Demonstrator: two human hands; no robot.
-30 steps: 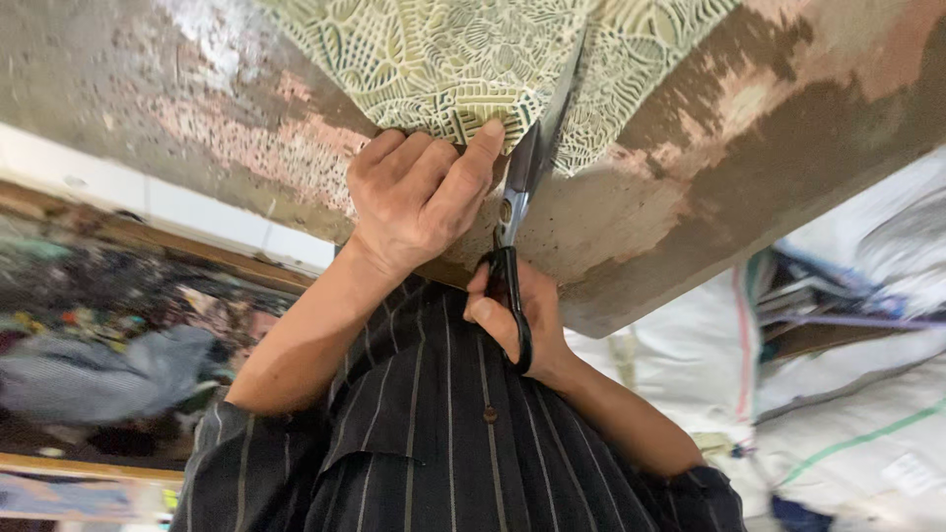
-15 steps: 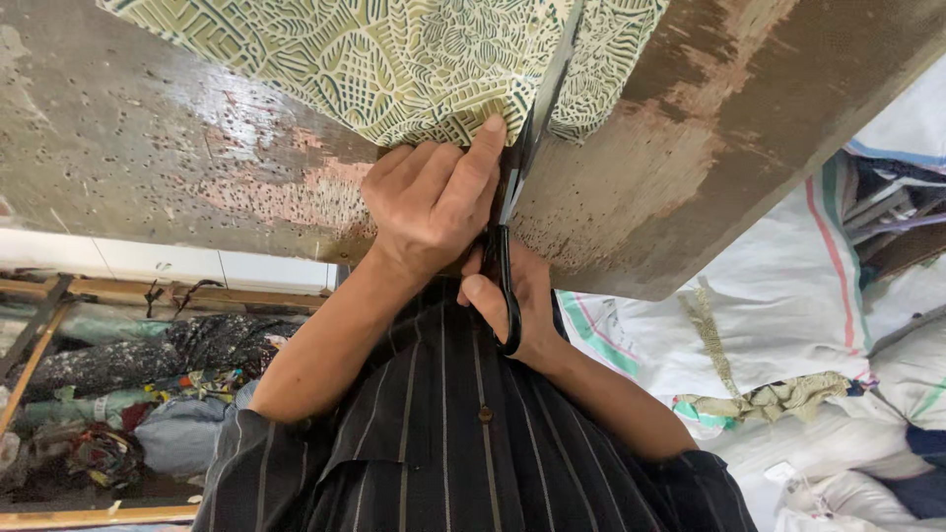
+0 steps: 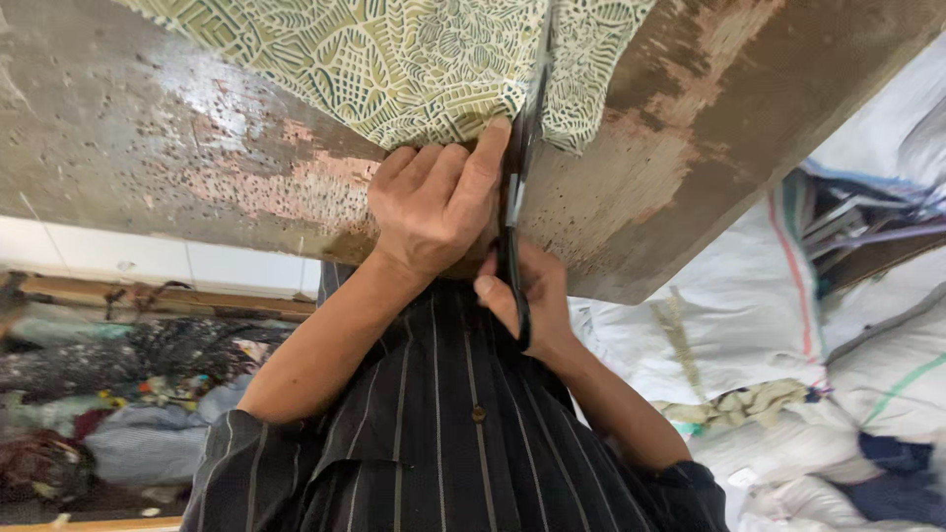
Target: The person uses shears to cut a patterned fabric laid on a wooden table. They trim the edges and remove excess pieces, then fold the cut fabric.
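A green and cream patterned cloth (image 3: 394, 59) lies on a worn wooden table (image 3: 148, 148), reaching its near edge. My left hand (image 3: 434, 207) presses down on the cloth's near edge, index finger stretched out beside the blades. My right hand (image 3: 527, 296) grips the handles of dark scissors (image 3: 522, 167) at the table's edge. The blades point away from me and run into the cloth just right of my left hand. A narrow strip of cloth lies to the right of the blades. My striped dark shirt fills the bottom of the view.
White woven sacks (image 3: 749, 315) are piled on the floor to the right, with scraps of cloth (image 3: 749, 404) on them. A heap of mixed dark fabric pieces (image 3: 99, 394) lies on the floor to the left, below a pale wall edge (image 3: 148, 261).
The view has shifted, so the table edge and both hands sit a little further right. My hands keep the same hold on cloth and scissors, and the blades stay in the cloth.
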